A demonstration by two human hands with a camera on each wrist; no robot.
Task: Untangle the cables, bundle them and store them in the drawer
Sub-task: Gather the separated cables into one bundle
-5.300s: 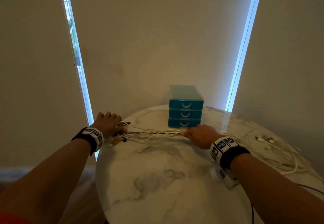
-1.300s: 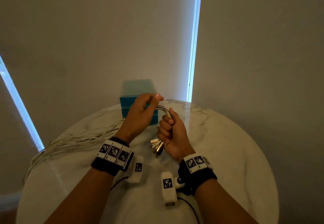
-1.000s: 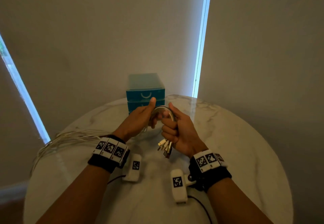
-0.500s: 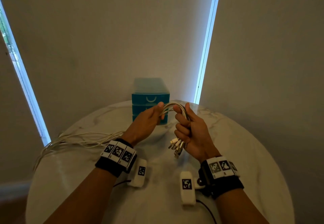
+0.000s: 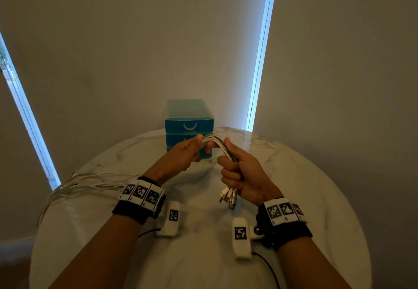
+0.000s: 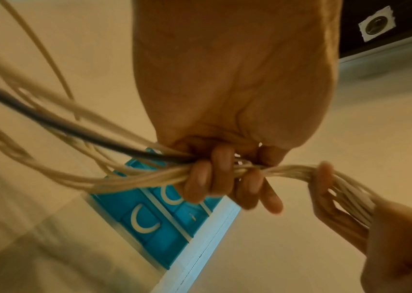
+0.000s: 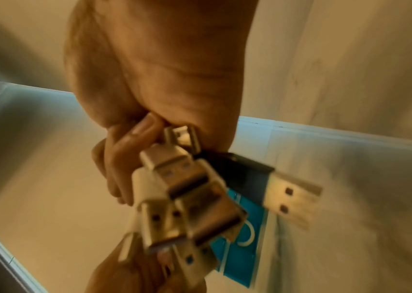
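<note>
The right hand [image 5: 243, 175] is a fist around the cables [image 5: 214, 142], with the plugs [image 5: 228, 197] hanging below it. The left hand [image 5: 181, 157] curls its fingers [image 6: 209, 184] around the same bundle, above the table [image 5: 316, 187] centre. The blue drawer unit [image 5: 189, 123] stands at the far edge.

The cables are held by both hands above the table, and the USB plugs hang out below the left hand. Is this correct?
Not quite. The USB plugs hang below the right hand, not the left; the head view shows it, and the right wrist view shows them up close. The rest stands: the left hand and the right hand both grip the cables above the table.
</note>
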